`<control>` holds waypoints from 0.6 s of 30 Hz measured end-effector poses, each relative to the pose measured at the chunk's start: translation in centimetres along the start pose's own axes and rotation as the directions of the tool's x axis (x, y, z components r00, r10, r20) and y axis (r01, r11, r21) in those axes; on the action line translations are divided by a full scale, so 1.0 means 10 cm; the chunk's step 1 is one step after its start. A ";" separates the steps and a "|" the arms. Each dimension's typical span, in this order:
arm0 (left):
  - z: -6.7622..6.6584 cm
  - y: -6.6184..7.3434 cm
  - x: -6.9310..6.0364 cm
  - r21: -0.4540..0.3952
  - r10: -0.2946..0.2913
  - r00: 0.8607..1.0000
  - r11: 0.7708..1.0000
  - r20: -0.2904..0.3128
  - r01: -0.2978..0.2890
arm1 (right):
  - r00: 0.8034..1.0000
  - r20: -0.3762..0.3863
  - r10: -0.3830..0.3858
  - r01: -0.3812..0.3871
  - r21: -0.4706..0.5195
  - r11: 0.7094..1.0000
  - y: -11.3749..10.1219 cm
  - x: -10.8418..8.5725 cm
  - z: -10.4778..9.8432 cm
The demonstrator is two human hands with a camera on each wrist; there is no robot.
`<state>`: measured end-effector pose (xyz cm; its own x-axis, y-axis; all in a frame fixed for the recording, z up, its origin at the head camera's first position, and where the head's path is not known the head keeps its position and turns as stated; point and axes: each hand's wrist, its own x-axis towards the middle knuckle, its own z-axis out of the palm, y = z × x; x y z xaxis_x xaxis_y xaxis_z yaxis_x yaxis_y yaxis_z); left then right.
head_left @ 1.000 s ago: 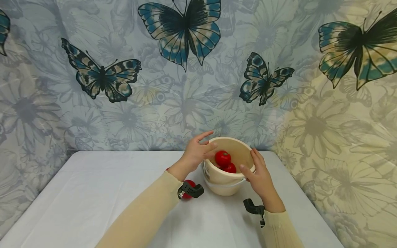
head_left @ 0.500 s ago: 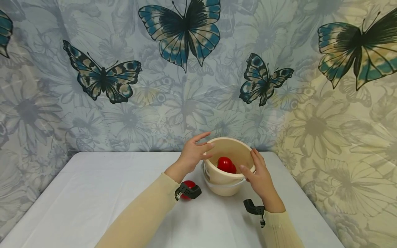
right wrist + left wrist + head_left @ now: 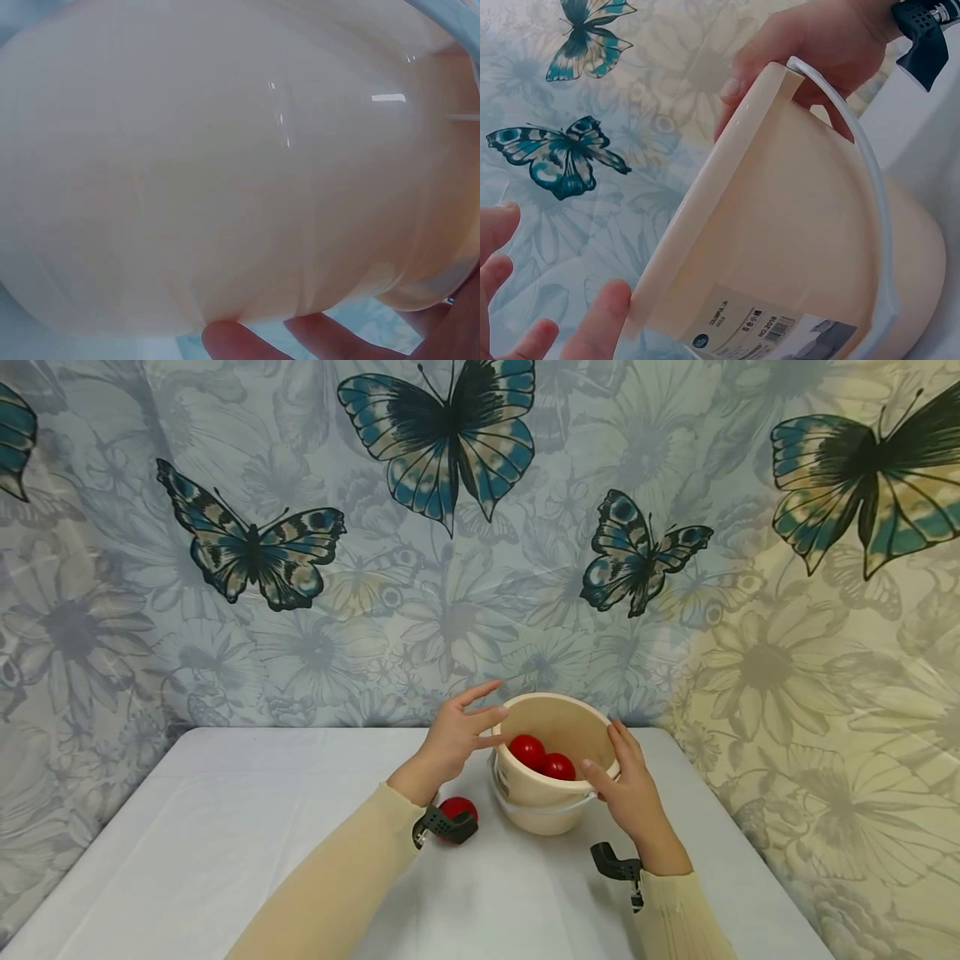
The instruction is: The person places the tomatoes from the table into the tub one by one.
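Observation:
A cream bucket (image 3: 542, 810) stands on the table, its mouth tilted toward the head view, with two red tomatoes (image 3: 527, 751) inside. My right hand (image 3: 633, 789) grips the bucket's right rim, thumb at the front and fingers at the outer side; in the right wrist view its fingertips (image 3: 232, 341) touch the bucket's wall (image 3: 210, 165). My left hand (image 3: 452, 739) is at the left rim with fingers spread, holding nothing. In the left wrist view a finger (image 3: 604, 315) is at the rim of the bucket (image 3: 780, 210), contact unclear. Another red tomato (image 3: 457, 814) lies left of the bucket, partly behind the wrist camera mount.
A white cloth covers the table (image 3: 225, 827). Behind it hangs a flowered backdrop with large butterflies (image 3: 253, 556). The bucket's pale handle (image 3: 874, 187) hangs down along its outside, and a printed label (image 3: 742, 326) is on its side.
My left hand has moved slightly left and away from the bucket's mouth. The tomatoes inside have shifted and now lie side by side. My right hand has stayed on the rim.

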<state>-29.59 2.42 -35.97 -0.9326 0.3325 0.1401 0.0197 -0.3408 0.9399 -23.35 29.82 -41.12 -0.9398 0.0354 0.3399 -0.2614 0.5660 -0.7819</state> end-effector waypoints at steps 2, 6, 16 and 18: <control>-0.04 0.01 -0.05 0.011 0.003 1.000 1.000 -0.008 -0.003 | 1.000 0.001 0.000 0.000 0.000 1.000 -0.01 0.00 0.00; -0.20 0.03 -0.21 0.048 0.015 1.000 0.999 -0.016 -0.014 | 1.000 0.000 0.003 -0.003 -0.002 1.000 -0.02 0.00 -0.01; -1.09 0.09 -0.86 0.439 -0.088 0.995 0.896 0.050 0.057 | 1.000 0.000 0.013 -0.013 -0.007 1.000 -0.01 -0.01 -0.01; -1.29 0.05 -0.98 0.465 -0.119 0.993 0.880 0.021 0.095 | 1.000 -0.002 0.012 -0.012 -0.008 1.000 -0.01 -0.01 -0.01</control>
<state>-25.09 -12.39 -40.87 -0.9205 0.3892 0.0340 0.0960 0.1410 0.9853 -23.21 29.84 -41.02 -0.9424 0.0443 0.3316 -0.2481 0.5723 -0.7816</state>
